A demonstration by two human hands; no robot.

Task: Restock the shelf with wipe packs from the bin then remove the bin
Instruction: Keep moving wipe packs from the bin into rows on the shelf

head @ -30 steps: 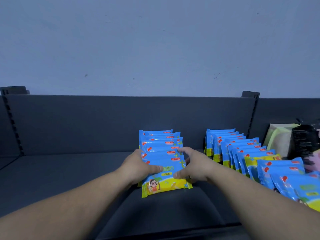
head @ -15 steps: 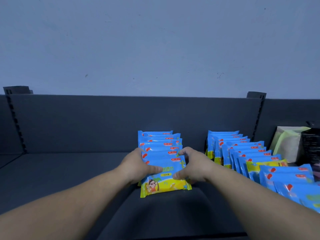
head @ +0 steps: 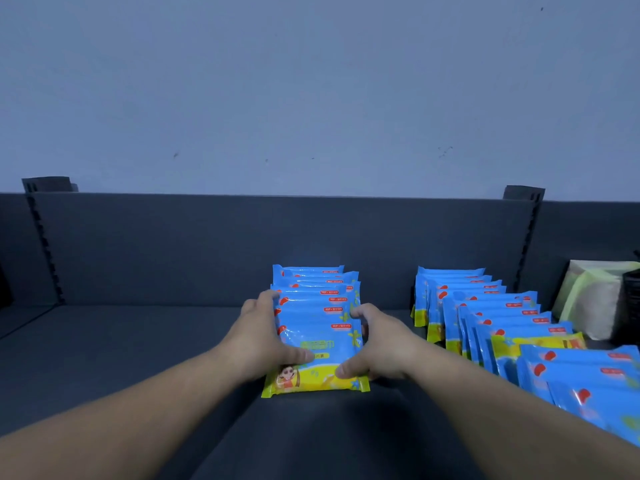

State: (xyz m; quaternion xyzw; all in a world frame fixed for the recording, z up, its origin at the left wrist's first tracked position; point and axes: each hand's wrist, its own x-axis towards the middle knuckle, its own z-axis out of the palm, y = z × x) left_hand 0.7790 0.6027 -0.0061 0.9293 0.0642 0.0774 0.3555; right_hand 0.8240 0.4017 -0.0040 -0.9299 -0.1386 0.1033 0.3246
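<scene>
Now, both hands are on the dark shelf (head: 138, 358), clamped on either side of the middle row of wipe packs (head: 313, 299). The left hand (head: 263, 337) curls its fingers round the row's left edge, thumb laid flat across the face of the front pack (head: 318, 382). The right hand (head: 377, 348) mirrors it on the right edge, fingers hooked behind, thumb down on the yellow band of that same pack. The row stands blue-and-yellow, one pack leaning against the next, running back to the grey back panel (head: 207, 247); the front pack tilts furthest toward the camera, its cartoon figure showing.

To the right, well apart from the hands, a second row of wipe packs (head: 485, 317) runs from the back panel out toward the front edge, fanning forward as it comes, the nearest ones lying almost flat at the frame's right side. Beyond that row, a pale green package (head: 588, 299) sits against the back, with a dark object (head: 631, 306) just beside it, cut off by the frame. Slotted uprights (head: 530, 244) mark the bay's sides.
</scene>
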